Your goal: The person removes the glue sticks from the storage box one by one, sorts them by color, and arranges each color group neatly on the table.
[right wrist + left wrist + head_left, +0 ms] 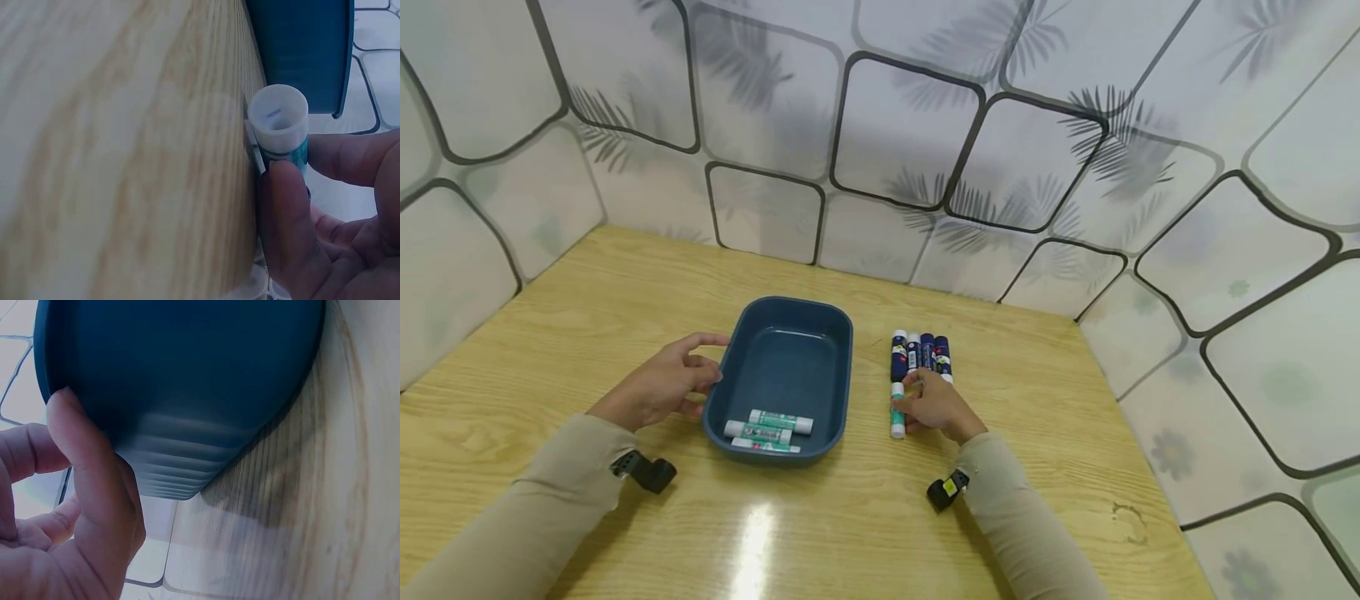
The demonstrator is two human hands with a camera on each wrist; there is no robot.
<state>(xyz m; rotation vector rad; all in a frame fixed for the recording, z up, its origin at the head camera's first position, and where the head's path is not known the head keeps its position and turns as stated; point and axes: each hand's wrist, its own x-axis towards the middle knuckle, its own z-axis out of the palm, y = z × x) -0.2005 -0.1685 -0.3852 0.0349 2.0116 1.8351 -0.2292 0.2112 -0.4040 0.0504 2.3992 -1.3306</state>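
A dark blue tray (775, 367) stands on the table, with several green-and-white glue sticks (781, 421) lying at its near end. My left hand (672, 379) is at the tray's left side, fingertips touching the rim and outer wall; the left wrist view shows one fingertip (65, 403) right at the rim. To the right of the tray, my right hand (934, 407) pinches another green-and-white glue stick (897, 425) between thumb and fingers. Its white end (279, 112) points at the camera in the right wrist view, close over the table.
Just beyond the right hand, several dark blue glue sticks (928, 350) lie side by side, their lower ends partly hidden by it. Patterned curtains (910, 125) enclose the wooden table (647, 283) at the back and sides.
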